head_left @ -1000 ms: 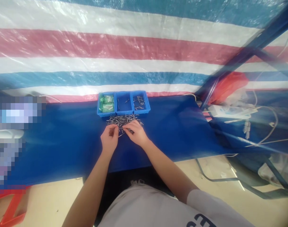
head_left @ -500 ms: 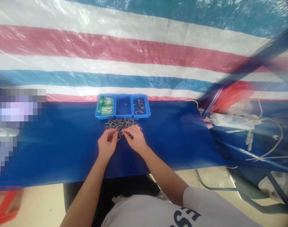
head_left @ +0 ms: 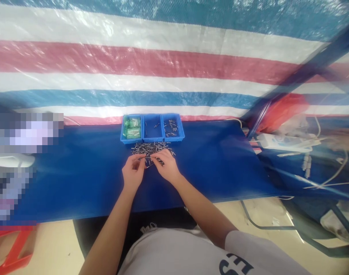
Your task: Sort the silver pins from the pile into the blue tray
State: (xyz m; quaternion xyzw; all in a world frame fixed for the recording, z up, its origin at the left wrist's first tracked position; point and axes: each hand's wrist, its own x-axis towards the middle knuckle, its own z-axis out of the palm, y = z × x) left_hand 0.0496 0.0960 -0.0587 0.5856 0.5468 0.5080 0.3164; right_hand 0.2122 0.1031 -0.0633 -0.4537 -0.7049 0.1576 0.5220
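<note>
A heap of several small metal pins (head_left: 151, 148) lies on the blue table (head_left: 77, 172), just in front of three blue bins. My left hand (head_left: 133, 172) rests at the near left edge of the heap with its fingers curled and pinched together. My right hand (head_left: 168, 166) lies over the near right part of the heap, fingers bent down onto the pins. The fingertips of both hands almost meet. What each pinch holds is too small to make out. The left bin (head_left: 131, 129) holds green pieces, the middle bin (head_left: 152, 130) a few pins, the right bin (head_left: 172, 128) more pins.
A striped plastic tarp (head_left: 163, 65) hangs behind the table. At the right stand a blue metal frame (head_left: 303, 72), a red bag (head_left: 283, 110), a white power strip (head_left: 280, 142) and loose cables. An orange stool (head_left: 11, 248) sits at the lower left. Blurred patches cover the far left.
Both hands stay at the near edge of the pin heap, with only small finger movements. The view has shifted slightly as my head moved.
</note>
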